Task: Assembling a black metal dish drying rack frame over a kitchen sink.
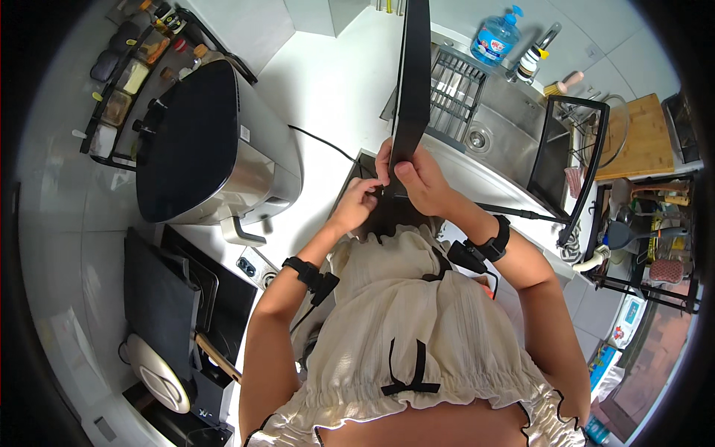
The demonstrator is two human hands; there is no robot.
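- In the head view, the right hand (430, 189) is clamping its fingers and thumb around a flat black panel (411, 93).
- The panel is standing edge-on between air fryer (279, 153) and sink (511, 131).
- The left hand (353, 205) is curling its fingers nearby; their grip I cannot tell.

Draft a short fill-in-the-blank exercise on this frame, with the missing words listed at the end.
1. The person's ____ hand wraps around the black panel, while the other hand is bent close to the panel's end nearest the body.
2. The pump bottle behind the sink is ____ in colour.
3. The large black-topped appliance stands on the person's ____ side.
4. The bow on the cream top is ____ in colour.

Missing words: right; blue; left; black.
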